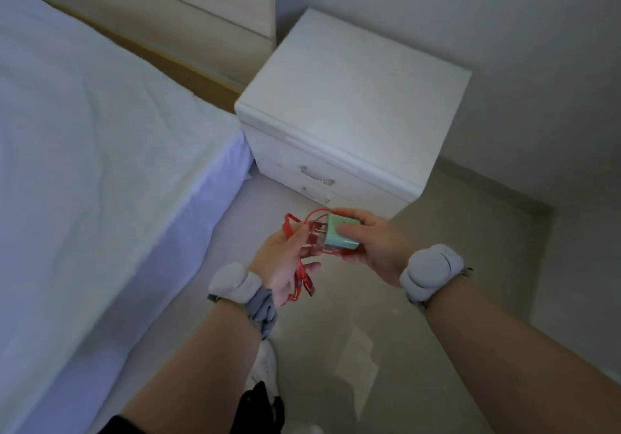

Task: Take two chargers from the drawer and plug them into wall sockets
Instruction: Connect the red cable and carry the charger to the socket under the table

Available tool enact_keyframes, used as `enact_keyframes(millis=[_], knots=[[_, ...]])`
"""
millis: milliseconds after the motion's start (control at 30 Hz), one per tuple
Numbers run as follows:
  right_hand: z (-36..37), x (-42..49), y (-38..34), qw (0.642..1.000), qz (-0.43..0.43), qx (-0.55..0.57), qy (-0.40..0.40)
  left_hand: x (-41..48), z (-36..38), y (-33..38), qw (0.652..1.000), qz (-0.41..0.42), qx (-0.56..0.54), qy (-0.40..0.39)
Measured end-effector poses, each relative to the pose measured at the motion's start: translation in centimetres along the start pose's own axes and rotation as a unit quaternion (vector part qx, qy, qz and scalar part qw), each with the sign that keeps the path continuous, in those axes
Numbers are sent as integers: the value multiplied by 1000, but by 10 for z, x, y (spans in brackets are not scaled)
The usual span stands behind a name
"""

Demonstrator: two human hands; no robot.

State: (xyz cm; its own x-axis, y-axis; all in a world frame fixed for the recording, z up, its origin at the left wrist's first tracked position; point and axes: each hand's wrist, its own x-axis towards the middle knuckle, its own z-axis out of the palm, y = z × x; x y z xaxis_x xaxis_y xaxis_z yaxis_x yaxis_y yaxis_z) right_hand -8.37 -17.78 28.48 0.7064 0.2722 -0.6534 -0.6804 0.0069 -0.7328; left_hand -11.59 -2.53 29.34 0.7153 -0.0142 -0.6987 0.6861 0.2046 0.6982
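Note:
A mint-green charger plug [342, 232] with metal prongs pointing left is held in my right hand [373, 248], thumb on its top face. A red cable [300, 270] loops around it and hangs down, its USB end dangling by my left palm. My left hand [285, 259] holds the cable's loops, fingers partly curled around them. Both hands are close together in front of a white nightstand [349, 111]; its two drawers [316, 178] with metal handles are closed. I see no wall socket.
A bed with a pale sheet [84, 164] fills the left side. A beige headboard panel [188, 23] stands behind it. White walls [521, 47] enclose the corner on the right. The grey floor [369, 333] lies below my arms, and a white shoe [265, 366] shows there.

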Motion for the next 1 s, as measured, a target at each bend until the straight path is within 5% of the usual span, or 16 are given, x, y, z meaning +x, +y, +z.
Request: enact_keyframes(millis=[233, 600, 900, 1000], knots=[[45, -74, -88, 997, -35, 59, 17, -84, -11, 82, 998, 66, -1, 6], [140, -209, -167, 979, -48, 112, -165, -249, -60, 107, 972, 168, 62, 151], [292, -285, -191, 956, -92, -79, -266, -373, -152, 107, 946, 152, 48, 284], [365, -312, -171, 941, -105, -133, -291, -432, -192, 100, 924, 213, 36, 317]])
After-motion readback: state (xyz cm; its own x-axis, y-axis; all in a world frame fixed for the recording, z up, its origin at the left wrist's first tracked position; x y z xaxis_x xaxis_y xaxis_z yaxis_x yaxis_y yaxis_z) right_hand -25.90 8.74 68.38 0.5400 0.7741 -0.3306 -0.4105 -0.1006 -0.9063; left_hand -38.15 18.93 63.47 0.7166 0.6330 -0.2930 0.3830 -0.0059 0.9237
